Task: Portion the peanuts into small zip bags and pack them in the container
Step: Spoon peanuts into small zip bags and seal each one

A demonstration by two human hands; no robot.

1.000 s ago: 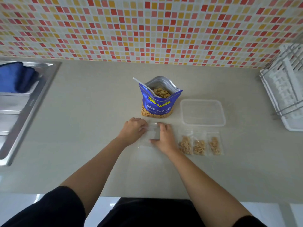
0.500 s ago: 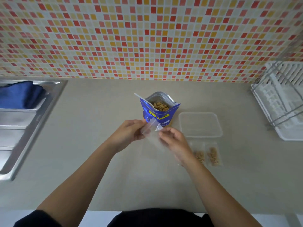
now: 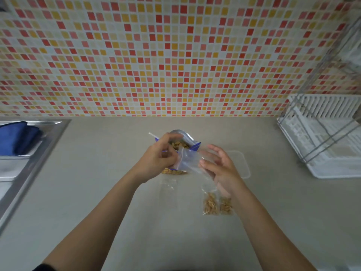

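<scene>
Head view, nearest first: two bare forearms rising from the bottom edge and converging at mid-frame above the counter (image 3: 88, 192). Beside the right wrist, flat on the counter, two filled zip bags (image 3: 210, 204) side by side, the right one partly covered by that wrist. Left of them, a further clear bag (image 3: 168, 185) lying flat.

Above, raised off the surface, the left hand (image 3: 157, 158), fingers curled, pinching the left edge of an empty zip bag (image 3: 188, 159). Right hand (image 3: 221, 170) turned palm-inward, fingers half-curled and spread behind the film, thumb at its near edge; hard to say whether actually gripping.

Just behind the hands, the blue peanut bag (image 3: 180, 133) standing upright, mouth open, peanuts showing, a white spoon handle (image 3: 153, 134) poking out toward upper left. Behind the right hand, the clear container (image 3: 243, 163).

Wide stretch of counter on either side. Steel sink (image 3: 45, 145) with a blue cloth (image 3: 15, 137) along the left edge, white dish rack (image 3: 322, 137) at the right edge, both well apart from the hands. Farthest, the tiled wall (image 3: 175, 55).
</scene>
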